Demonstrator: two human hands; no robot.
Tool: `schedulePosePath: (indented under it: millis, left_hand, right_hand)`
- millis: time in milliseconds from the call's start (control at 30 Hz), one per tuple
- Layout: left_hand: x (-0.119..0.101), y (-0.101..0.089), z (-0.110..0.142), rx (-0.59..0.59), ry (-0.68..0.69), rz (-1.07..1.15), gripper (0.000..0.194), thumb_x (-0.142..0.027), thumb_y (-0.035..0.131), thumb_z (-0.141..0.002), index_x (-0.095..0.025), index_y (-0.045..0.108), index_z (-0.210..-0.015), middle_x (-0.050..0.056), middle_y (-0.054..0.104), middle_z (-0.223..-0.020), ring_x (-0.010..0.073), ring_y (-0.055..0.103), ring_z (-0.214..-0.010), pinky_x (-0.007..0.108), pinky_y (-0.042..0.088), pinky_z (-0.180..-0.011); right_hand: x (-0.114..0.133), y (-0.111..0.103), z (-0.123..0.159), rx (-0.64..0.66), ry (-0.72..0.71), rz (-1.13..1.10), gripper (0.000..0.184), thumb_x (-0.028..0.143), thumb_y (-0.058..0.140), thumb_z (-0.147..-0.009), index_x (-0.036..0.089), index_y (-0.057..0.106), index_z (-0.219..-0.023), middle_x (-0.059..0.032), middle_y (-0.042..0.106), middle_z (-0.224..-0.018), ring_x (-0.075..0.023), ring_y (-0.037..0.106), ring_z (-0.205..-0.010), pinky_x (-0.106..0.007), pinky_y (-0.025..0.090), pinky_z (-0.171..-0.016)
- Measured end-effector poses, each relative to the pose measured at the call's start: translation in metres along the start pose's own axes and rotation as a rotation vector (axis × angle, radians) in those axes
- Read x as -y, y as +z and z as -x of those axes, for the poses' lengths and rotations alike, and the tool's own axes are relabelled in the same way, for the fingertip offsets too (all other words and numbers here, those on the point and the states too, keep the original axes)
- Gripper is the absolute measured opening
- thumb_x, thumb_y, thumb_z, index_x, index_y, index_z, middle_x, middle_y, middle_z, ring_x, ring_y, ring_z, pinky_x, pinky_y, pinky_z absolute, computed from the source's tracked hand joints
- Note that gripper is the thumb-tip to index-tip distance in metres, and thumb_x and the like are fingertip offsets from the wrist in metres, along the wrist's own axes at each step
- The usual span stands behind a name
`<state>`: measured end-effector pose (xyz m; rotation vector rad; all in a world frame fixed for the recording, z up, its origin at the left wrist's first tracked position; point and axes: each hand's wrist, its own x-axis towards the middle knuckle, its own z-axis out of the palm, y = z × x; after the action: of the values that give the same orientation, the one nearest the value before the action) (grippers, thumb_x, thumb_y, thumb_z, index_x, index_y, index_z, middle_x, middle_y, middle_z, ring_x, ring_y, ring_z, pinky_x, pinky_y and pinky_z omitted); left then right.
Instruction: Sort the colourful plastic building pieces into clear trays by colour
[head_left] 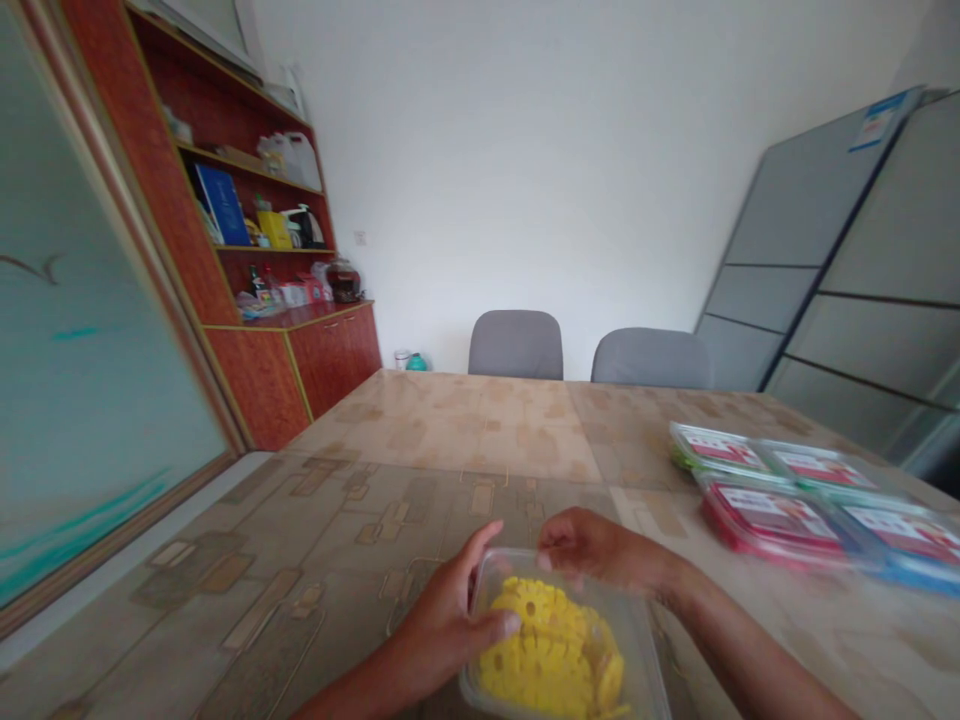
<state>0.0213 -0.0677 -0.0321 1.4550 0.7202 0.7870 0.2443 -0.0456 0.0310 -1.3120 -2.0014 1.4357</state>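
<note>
A clear plastic box [652, 660] with yellow toothed, holed pieces [536, 650] in it is at the table's near edge. My left hand [461, 605] grips the box by its left side, thumb reaching over the yellow pieces and fingers behind the wall. At the far rim, my right hand [592, 545] has its fingers curled and pinched against the box's edge; they are slightly blurred. I cannot tell from here whether a lid covers the box.
Several labelled plastic boxes stand on the right of the patterned table [442, 420], among them a red one [776, 520] and a blue one [907, 540]. Two grey chairs [516, 343] are behind the table. A wooden shelf cabinet [330, 350] stands at left, grey cabinets [795, 220] at right.
</note>
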Motion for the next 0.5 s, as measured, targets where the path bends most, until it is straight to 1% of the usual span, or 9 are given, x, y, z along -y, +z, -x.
schedulePosePath:
  millis: [67, 133, 200, 267, 333, 400, 500]
  left_hand:
    - [0.0, -0.002, 0.0, 0.031, -0.019, 0.037, 0.086, -0.039, 0.072, -0.073, -0.018, 0.024, -0.141, 0.015, 0.052, -0.131, 0.0296, 0.053, -0.117, 0.04, 0.045, -0.094]
    - [-0.002, -0.003, 0.0, 0.045, -0.022, 0.026, 0.079, -0.039, 0.072, -0.074, -0.018, 0.03, -0.138, 0.014, 0.052, -0.131, 0.0292, 0.053, -0.118, 0.039, 0.045, -0.094]
    - [-0.004, -0.004, 0.0, 0.049, -0.003, -0.012, 0.071, -0.038, 0.073, -0.074, -0.018, 0.038, -0.133, 0.013, 0.055, -0.128, 0.0287, 0.054, -0.115, 0.038, 0.045, -0.093]
    - [-0.006, -0.004, 0.0, 0.055, 0.023, -0.022, 0.064, -0.039, 0.072, -0.074, -0.018, 0.044, -0.127, 0.01, 0.059, -0.12, 0.0278, 0.056, -0.11, 0.036, 0.046, -0.089]
    - [-0.005, -0.003, -0.001, 0.067, 0.034, 0.0, 0.059, -0.04, 0.071, -0.075, -0.018, 0.046, -0.123, 0.008, 0.061, -0.113, 0.0274, 0.057, -0.106, 0.035, 0.047, -0.085]
    - [-0.003, -0.002, -0.002, 0.067, 0.019, 0.032, 0.062, -0.041, 0.072, -0.074, -0.019, 0.044, -0.124, 0.008, 0.06, -0.112, 0.0275, 0.057, -0.107, 0.035, 0.047, -0.085]
    - [0.004, -0.002, -0.004, 0.046, -0.021, 0.064, 0.077, -0.041, 0.077, -0.069, -0.02, 0.037, -0.131, 0.01, 0.058, -0.118, 0.0282, 0.056, -0.11, 0.037, 0.045, -0.089]
  right_hand:
    - [0.003, -0.002, 0.002, 0.024, -0.008, -0.005, 0.025, 0.04, 0.06, -0.076, 0.016, 0.056, -0.068, 0.0031, 0.052, -0.056, -0.0092, 0.046, -0.05, -0.021, 0.033, -0.05]
    - [0.007, -0.005, 0.006, 0.03, -0.02, -0.004, 0.025, 0.04, 0.06, -0.078, 0.016, 0.057, -0.07, 0.0029, 0.054, -0.057, -0.0094, 0.047, -0.052, -0.021, 0.033, -0.051]
    - [0.01, -0.006, 0.011, 0.045, -0.014, -0.008, 0.025, 0.04, 0.06, -0.08, 0.016, 0.057, -0.074, 0.0018, 0.057, -0.059, -0.0103, 0.051, -0.053, -0.021, 0.034, -0.051]
    - [0.011, -0.008, 0.013, 0.082, 0.01, -0.037, 0.026, 0.042, 0.059, -0.081, 0.016, 0.058, -0.078, -0.0011, 0.063, -0.066, -0.0116, 0.056, -0.057, -0.02, 0.035, -0.049]
    - [0.011, -0.009, 0.011, 0.131, 0.021, -0.074, 0.028, 0.044, 0.058, -0.082, 0.016, 0.059, -0.084, -0.0044, 0.068, -0.077, -0.0119, 0.06, -0.061, -0.019, 0.035, -0.048]
    - [0.011, -0.011, 0.008, 0.183, 0.017, -0.091, 0.033, 0.048, 0.058, -0.082, 0.016, 0.061, -0.087, -0.0052, 0.069, -0.082, -0.0101, 0.059, -0.059, -0.018, 0.037, -0.048]
    - [0.012, -0.011, 0.001, 0.246, 0.012, -0.061, 0.037, 0.051, 0.059, -0.082, 0.015, 0.061, -0.086, -0.0031, 0.068, -0.075, -0.007, 0.055, -0.051, -0.018, 0.04, -0.049]
